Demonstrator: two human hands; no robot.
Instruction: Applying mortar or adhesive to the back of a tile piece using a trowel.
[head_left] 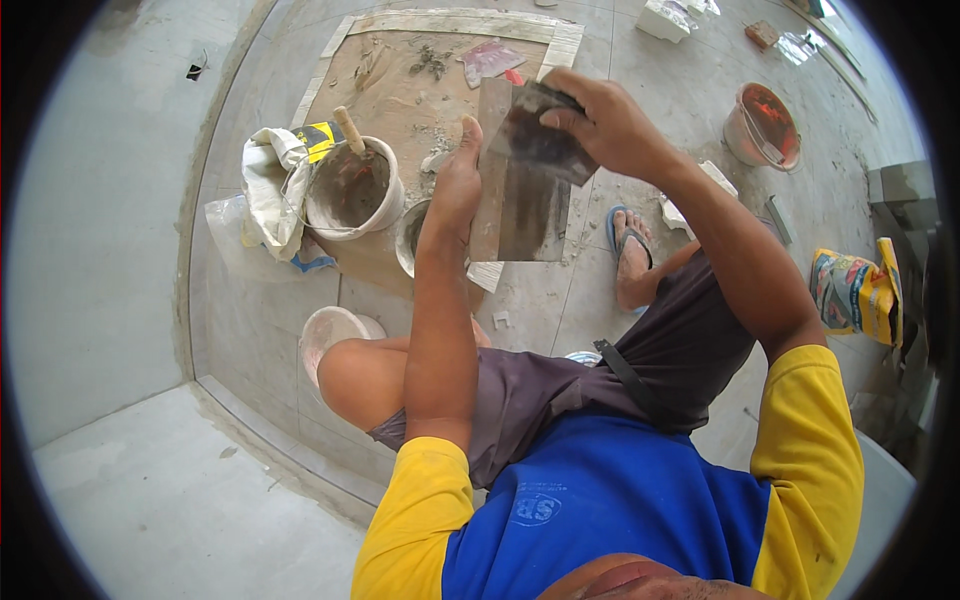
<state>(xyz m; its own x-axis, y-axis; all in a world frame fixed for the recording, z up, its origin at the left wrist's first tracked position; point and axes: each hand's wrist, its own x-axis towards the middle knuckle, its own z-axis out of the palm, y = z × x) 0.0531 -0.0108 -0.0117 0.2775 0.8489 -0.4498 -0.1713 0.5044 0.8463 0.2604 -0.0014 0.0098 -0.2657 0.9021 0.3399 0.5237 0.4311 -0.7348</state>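
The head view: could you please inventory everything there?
Flat plate: one, grey-brown, centre
Square blade: one, dark, over plate
Buckets: four, whitish, three left, one right
Wooden handle: one, tan, upper left
Sack: one, white, left
Bag: one, yellow, right
Sheet: one, brown, upper centre
Plastic: one, pink, on sheet
Brick: one, reddish, upper right
Debris: uncounted, whitish, on floor
Wall: one, grey, left
Sandal: one clear, blue, centre-right
Shirt: one, blue-yellow, bottom
Shorts: one, dark, centre
Left hand: one, bare, at plate
Right hand: one, bare, on blade

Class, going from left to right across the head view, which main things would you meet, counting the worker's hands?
White sack, bucket beside it, left hand, right hand, orange-stained bucket, yellow bag.
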